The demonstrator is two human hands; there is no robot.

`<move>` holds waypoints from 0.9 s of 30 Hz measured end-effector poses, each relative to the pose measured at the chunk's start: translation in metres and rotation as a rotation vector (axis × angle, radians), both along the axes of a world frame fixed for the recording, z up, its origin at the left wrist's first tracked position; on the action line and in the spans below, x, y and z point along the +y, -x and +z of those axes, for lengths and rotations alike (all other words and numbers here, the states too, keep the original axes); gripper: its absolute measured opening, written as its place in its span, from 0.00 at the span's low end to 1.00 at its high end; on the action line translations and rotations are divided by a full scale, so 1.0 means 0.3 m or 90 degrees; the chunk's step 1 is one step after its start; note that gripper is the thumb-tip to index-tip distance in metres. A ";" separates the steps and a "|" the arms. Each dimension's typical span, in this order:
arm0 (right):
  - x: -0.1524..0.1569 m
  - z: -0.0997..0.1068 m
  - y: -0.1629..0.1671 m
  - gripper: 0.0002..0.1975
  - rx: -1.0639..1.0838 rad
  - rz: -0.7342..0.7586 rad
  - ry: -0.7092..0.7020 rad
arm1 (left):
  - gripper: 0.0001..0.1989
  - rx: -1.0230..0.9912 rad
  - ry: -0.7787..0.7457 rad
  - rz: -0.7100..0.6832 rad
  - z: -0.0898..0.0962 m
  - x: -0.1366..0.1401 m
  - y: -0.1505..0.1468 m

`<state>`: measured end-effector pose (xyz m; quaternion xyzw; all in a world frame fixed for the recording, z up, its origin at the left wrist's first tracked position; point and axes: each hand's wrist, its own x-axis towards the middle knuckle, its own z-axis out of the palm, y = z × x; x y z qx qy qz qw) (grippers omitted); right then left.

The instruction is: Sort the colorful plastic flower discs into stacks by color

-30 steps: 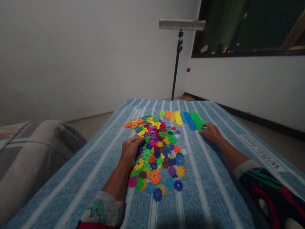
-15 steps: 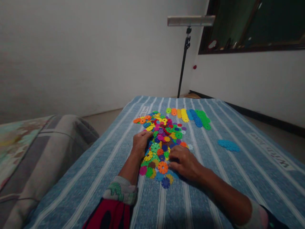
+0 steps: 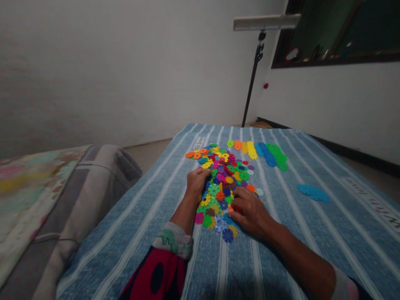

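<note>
A heap of flower-shaped plastic discs [image 3: 221, 178] in many colours lies between my hands on the striped blue cloth. My left hand [image 3: 197, 183] rests against the heap's left side, fingers bent and closed; what the fingertips hold, if anything, is hidden. On the near right side of the heap, my right hand [image 3: 248, 210] is curled with thumb and fingers close together. An orange disc [image 3: 231, 208] shows partly between them. Just left of the thumb lies a pale translucent blue disc [image 3: 220, 223], with a dark blue disc [image 3: 228, 235] nearer to me.
Overlapping rows of discs sorted by colour lie beyond the heap, among them a yellow row [image 3: 252, 150] and a green row [image 3: 277, 157]. A light blue row [image 3: 313, 193] lies apart at right. A lamp stand [image 3: 252, 83] rises behind the table; a draped blanket [image 3: 103, 179] is at left.
The orange disc has left its place at the heap's near end and is now at my right fingers, exposing the pale blue disc. The whole view has shifted, so things appear farther right.
</note>
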<state>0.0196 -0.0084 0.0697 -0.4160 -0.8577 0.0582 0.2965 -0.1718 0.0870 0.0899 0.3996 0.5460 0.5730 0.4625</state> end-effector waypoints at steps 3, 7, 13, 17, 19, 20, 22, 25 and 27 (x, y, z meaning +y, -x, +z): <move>-0.013 0.008 0.038 0.07 0.010 0.020 -0.009 | 0.10 0.008 -0.010 -0.002 -0.005 0.000 -0.001; -0.040 0.009 0.117 0.13 -0.013 0.045 -0.022 | 0.10 0.018 -0.022 -0.008 -0.012 0.001 -0.002; -0.047 -0.010 0.131 0.16 -0.059 0.064 -0.049 | 0.10 0.034 -0.023 -0.001 -0.007 -0.004 -0.006; -0.023 -0.022 0.073 0.07 -0.007 0.041 -0.064 | 0.10 0.003 -0.015 -0.009 -0.010 -0.004 -0.008; -0.012 -0.027 0.048 0.07 0.019 0.023 -0.081 | 0.11 -0.008 -0.014 -0.013 -0.013 -0.003 -0.009; -0.008 -0.029 0.040 0.07 0.030 0.013 -0.091 | 0.11 -0.011 -0.012 -0.014 -0.014 -0.002 -0.009; -0.005 -0.029 0.035 0.07 0.039 0.002 -0.106 | 0.11 -0.012 -0.008 -0.011 -0.013 -0.004 -0.010; -0.008 -0.023 0.054 0.07 0.033 -0.003 -0.109 | 0.10 -0.022 0.001 -0.006 -0.005 -0.007 -0.012; -0.009 -0.019 0.073 0.06 0.023 -0.020 -0.104 | 0.09 -0.033 0.004 -0.008 0.000 -0.009 -0.013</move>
